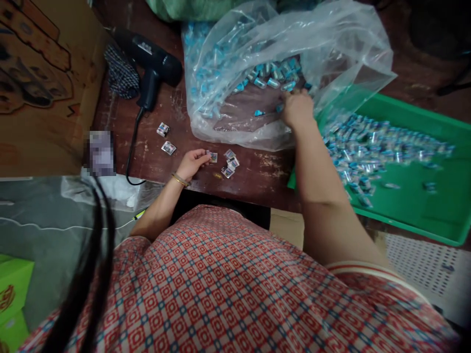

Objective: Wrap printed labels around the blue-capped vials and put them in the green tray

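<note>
My right hand point(297, 109) reaches into the mouth of a clear plastic bag point(331, 49) that holds several small blue-wrapped pieces point(274, 77). Its fingers are curled among the pieces, and what they hold is hidden. My left hand point(191, 163), with a gold bangle at the wrist, rests on the brown table and pinches a small printed box point(213, 157). Three more small boxes point(229, 163) lie just right of it. Two others point(165, 138) lie further left.
A green tray point(423, 206) at the right holds several more blue-wrapped pieces point(371, 147). A black heat gun point(154, 63) with its cord lies at the back left, beside a cardboard box point(44, 83). Green boxes point(13, 294) sit at the lower left.
</note>
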`<state>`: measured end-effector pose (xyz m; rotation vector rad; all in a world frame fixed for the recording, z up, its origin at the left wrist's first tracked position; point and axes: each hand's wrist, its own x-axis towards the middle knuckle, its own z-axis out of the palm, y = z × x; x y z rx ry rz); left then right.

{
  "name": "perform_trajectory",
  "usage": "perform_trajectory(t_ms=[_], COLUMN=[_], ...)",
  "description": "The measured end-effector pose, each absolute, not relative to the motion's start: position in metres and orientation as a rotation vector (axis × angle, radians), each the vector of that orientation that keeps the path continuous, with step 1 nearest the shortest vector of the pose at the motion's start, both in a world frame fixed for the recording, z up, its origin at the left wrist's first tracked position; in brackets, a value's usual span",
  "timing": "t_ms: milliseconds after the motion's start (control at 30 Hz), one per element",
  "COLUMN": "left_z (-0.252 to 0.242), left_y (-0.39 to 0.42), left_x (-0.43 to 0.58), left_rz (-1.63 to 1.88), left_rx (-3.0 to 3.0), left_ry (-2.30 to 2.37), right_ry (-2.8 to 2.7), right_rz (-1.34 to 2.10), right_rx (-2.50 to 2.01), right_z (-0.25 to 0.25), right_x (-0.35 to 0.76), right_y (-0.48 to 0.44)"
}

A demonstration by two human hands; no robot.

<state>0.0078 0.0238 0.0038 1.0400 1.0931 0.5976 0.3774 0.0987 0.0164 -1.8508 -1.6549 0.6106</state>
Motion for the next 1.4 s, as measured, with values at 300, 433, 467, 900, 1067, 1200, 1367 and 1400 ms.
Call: perform_trajectory(t_ms=[300, 433, 467, 900, 1067, 1200, 1367, 1400], left_z=[0.007, 0.016, 0.018, 0.048, 0.045, 0.048, 0.056, 0.057], left_y=[0.015, 0.013, 0.012, -0.003, -0.004, -0.003, -0.004, -0.004], left_x=[0.007, 0.012, 0.014, 0.03, 0.03, 0.028, 0.032, 0.033], left_rz=[0.618, 0.622, 0.625, 0.577, 0.643, 0.642, 0.632, 0.63], left_rx=[1.08, 1.151, 1.174, 1.383, 1.303, 1.289, 1.309, 1.312], left_ry=[1.138, 1.108, 1.103, 1.074, 1.152, 1.134, 1.094, 1.087], right_ry=[-1.377, -1.297, -1.262, -1.655, -1.551, -1.25, -1.069, -1.07], right_rz=[0.762, 1.245, 1.323, 1.032, 1.032, 1.141, 1.16, 1.168], right_rx=[-1.665, -1.282, -1.246, -1.288, -1.316, -1.294, -1.302, -1.293], right_z=[0.003, 0.032, 0.038, 0.054, 0.054, 0.056, 0.069, 0.072], right_x=[0.364, 0.288, 0.272, 0.233, 0.228, 0.242, 0.249, 0.247], right_y=[0.074, 0.018, 0.004, -0.035, -0.039, -0.04, -0.039, -0.04])
